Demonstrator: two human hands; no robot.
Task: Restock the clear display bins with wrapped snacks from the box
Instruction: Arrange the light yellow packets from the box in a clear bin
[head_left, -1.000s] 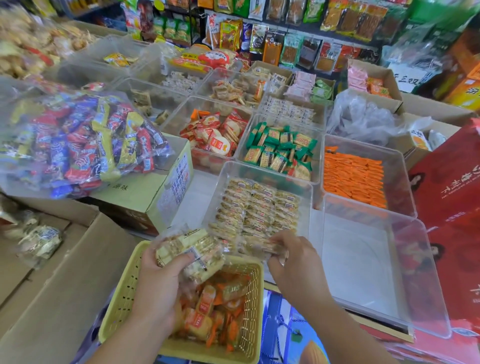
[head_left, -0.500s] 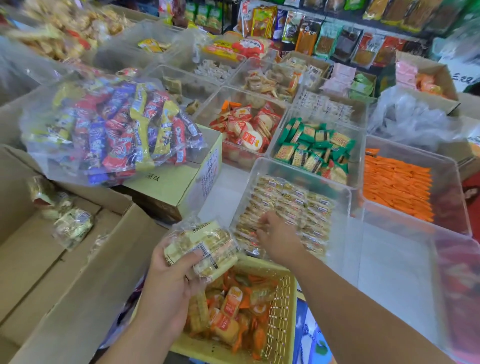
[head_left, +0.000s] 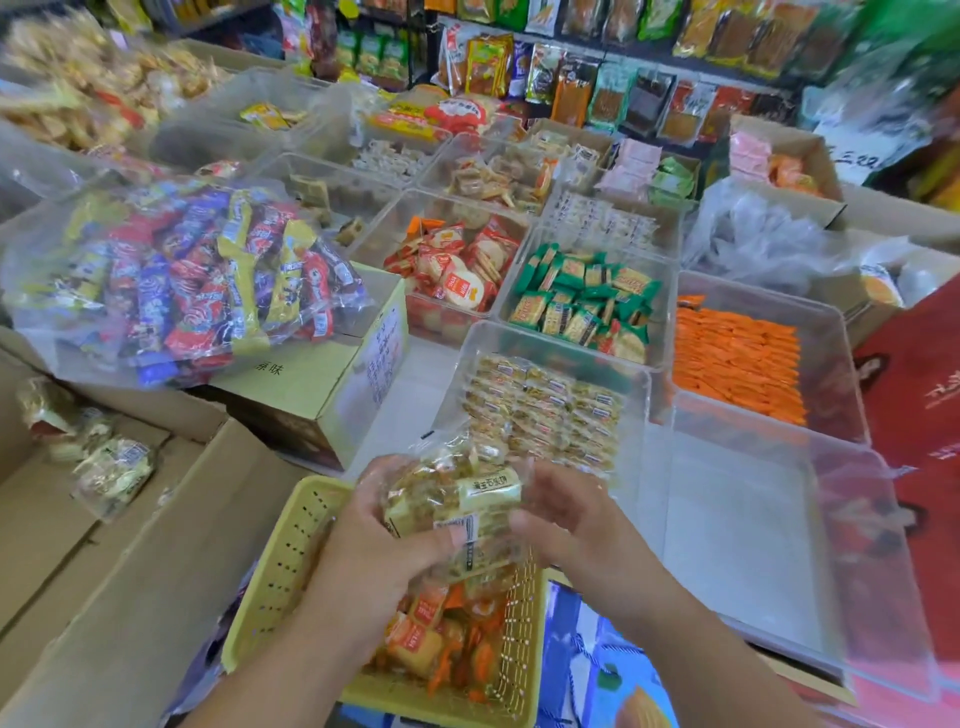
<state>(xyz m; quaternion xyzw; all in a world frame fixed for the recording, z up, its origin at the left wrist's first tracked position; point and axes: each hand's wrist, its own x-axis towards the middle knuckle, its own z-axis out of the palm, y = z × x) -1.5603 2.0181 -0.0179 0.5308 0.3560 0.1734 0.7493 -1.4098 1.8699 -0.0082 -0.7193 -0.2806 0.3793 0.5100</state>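
Few snack packs (head_left: 111, 470) lay in the big brown box (head_left: 171, 519) on the far left, so that box looked nearly used up. Next to it sat a bag of candy (head_left: 182, 280) on a small box (head_left: 311, 384), w/ no hand on it. In the middle, the near clear bin (head_left: 550, 340) had rows of the same tan snacks, w/ a bit of room at the front. The big bin (head_left: 753, 519) to its right showed just its bare bottom. So I think the job was approx. half done & more filling was left.

Now the hands. The left hand (head_left: 374, 551) was wrapped round the snack bundle (head_left: 457, 506), fingers curled on its left side. The bundle was up in the air, over the yellow basket (head_left: 291, 561) & just in front of the near clear bin. The right hand (head_left: 566, 525) had bent fingers on the bundle's right end, pinching the wrap, prob. to pull a piece out. It was a bit blurry, tho.
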